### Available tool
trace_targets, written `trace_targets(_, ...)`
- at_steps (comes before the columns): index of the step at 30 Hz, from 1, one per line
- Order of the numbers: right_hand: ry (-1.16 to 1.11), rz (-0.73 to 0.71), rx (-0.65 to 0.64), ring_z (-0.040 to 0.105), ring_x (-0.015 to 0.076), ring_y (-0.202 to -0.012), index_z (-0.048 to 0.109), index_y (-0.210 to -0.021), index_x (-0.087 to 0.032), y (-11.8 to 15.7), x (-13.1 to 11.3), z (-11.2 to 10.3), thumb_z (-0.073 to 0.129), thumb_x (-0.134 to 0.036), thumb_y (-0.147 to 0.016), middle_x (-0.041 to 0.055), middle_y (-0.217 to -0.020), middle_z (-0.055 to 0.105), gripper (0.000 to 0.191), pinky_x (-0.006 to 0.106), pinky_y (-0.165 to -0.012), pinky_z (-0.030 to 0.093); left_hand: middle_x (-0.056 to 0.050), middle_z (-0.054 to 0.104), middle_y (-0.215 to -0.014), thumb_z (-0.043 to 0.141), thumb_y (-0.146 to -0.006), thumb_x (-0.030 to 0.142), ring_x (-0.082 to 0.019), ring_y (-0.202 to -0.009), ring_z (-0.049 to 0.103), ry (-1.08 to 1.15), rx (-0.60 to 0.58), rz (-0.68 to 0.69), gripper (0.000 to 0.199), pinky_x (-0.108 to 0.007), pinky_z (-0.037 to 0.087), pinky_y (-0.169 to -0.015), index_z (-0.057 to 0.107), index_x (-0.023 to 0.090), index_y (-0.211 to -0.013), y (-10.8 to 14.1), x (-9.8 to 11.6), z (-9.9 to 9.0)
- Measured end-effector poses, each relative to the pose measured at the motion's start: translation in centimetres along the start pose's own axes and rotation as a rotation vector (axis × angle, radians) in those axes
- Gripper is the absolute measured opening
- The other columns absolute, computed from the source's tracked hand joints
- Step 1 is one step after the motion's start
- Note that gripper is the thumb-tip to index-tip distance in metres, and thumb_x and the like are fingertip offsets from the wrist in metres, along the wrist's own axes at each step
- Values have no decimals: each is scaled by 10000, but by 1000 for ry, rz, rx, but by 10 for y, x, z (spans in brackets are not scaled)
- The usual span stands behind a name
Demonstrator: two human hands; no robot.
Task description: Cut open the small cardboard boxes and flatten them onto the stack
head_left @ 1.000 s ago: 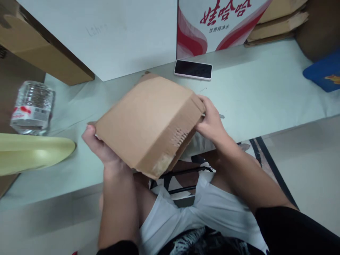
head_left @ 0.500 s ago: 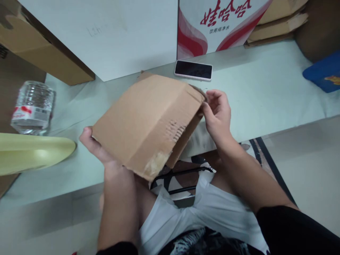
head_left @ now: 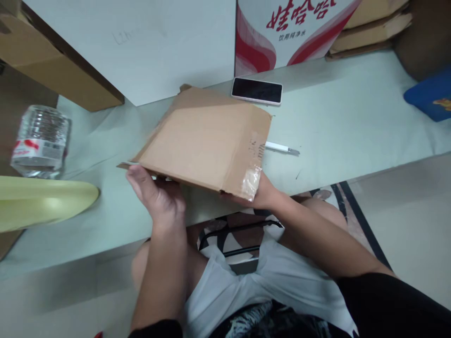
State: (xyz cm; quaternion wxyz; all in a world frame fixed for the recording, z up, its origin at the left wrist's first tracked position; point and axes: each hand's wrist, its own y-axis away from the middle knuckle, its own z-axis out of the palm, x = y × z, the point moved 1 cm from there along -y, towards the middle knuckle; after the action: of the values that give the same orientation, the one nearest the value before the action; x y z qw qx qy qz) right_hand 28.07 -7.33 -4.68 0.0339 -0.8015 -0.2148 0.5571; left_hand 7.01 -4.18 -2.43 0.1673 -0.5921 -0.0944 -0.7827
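Note:
A flattened cardboard box is held tilted above the table, its plain brown face up. Clear tape and a printed mark show on its right flap. My left hand grips the near left edge, thumb on the edge and the fingers partly hidden beneath. Under the near right corner is my right hand, mostly covered by the cardboard, so its fingers do not show. A white utility knife lies on the table just right of the box, its rear end hidden by the flap.
Behind the box a phone lies before a printed white carton. On the left are a water bottle and a yellow-green curved object. A blue container stands at the right of the table.
The cardboard box has turned and its right flap has swung up and right. My right hand has moved from the right edge to underneath. The utility knife has come into view.

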Motion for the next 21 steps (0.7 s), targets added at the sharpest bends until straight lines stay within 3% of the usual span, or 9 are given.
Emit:
trace_targets(3, -144, 143, 123, 765, 267, -977, 672, -992, -244, -1, -4, -6, 784, -572, -806, 84, -1005, 793, 394, 463, -921, 638, 42, 750, -1100, 845, -789, 576, -227, -1215, 677, 8, 142, 175, 385, -382, 535, -974, 647, 311, -986, -4, -2, -7)
trace_targets(7, -140, 312, 390, 748, 266, -956, 592, -1122, -253, -5, -6, -17, 796, -601, -766, 89, -1077, 778, 538, 429, -816, 638, 7, 737, -974, 869, -780, 483, -220, -1094, 692, -150, 152, 224, 301, -377, 551, -941, 687, 269, -887, -10, -5, -13)
trace_targets(12, -114, 381, 534, 670, 197, -758, 473, -1014, -280, -10, -2, -27, 679, -684, -832, 33, -943, 698, 489, 357, -647, 558, 38, 602, -729, 900, -764, 493, -129, -703, 590, -201, 94, 136, 392, -254, 503, -674, 608, 232, -751, -8, -5, -17)
trace_targets(16, -48, 416, 551, 679, 206, -828, 463, -1043, -284, -9, 7, -40, 512, -797, -901, 23, -911, 655, 535, 358, -705, 541, 55, 599, -697, 908, -751, 523, -121, -595, 552, -199, 5, 20, 426, -245, 466, -584, 611, 255, -897, -6, -6, -18)
trace_targets(21, -40, 548, 568, 621, 181, -695, 476, -1114, -282, -9, 18, -54, 537, -716, -923, 2, -835, 628, 478, 329, -604, 477, 3, 654, -741, 876, -702, 538, -121, -504, 533, -208, -115, -226, 474, -249, 343, -432, 686, 236, -1014, -6, -5, -19)
